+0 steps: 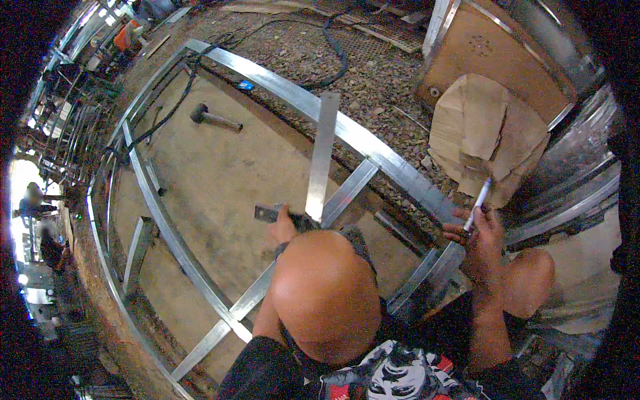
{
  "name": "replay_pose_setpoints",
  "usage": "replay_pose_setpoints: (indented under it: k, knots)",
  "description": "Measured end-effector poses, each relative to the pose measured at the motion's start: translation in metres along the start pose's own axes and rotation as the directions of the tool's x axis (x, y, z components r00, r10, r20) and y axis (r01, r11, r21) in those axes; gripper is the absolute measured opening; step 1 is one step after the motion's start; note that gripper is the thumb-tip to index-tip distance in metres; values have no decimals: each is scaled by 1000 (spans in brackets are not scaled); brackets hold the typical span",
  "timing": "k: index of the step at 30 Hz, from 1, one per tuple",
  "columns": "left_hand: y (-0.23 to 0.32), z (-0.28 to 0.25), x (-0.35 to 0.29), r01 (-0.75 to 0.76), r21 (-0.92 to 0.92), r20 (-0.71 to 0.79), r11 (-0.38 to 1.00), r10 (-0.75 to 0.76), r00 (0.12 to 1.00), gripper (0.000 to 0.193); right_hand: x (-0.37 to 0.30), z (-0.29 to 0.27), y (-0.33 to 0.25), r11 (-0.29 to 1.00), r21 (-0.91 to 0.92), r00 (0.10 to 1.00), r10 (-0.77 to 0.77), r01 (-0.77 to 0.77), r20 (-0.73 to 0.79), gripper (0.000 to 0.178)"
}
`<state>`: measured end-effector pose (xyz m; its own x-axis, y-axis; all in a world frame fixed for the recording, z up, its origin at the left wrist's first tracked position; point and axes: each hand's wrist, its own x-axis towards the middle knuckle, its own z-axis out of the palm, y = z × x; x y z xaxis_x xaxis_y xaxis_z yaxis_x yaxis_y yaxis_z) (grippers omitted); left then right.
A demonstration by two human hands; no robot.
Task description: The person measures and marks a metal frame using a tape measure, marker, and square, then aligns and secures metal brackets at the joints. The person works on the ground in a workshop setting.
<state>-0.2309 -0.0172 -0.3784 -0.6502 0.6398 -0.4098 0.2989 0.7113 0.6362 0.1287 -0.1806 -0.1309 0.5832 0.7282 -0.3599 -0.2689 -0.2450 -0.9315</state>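
Metal frame [287, 87] is enclosing a hammer [218, 120]; left grip [283, 227] is holding a steel square [322, 157]; right grip [485, 233] is pinching a white marker [481, 195].

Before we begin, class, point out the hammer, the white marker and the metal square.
Hammer [221, 121]: head view, on its handle.
White marker [481, 195]: head view, on its barrel.
Metal square [323, 157]: head view, on the flat of its long blade.
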Motion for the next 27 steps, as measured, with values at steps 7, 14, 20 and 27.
replay_pose_setpoints:
  k: [7,14,20,27]
  knots:
    - [52,94,-24,-8,-350,-6,937,7,1000,53,-2,-12,0,998,37,999,-43,43,-2,32]
    - [44,105,-22,-176,-170,314,969,223,923,51,-8,-56,9,999,-32,988,-47,42,-146,38]
    - [-9,75,26,-294,-330,386,897,412,826,48,-21,-51,1,994,29,992,-104,106,-72,32]
    - [-7,57,-10,-636,-3,497,772,553,669,61,-33,-49,-12,974,200,995,-98,103,-37,24]
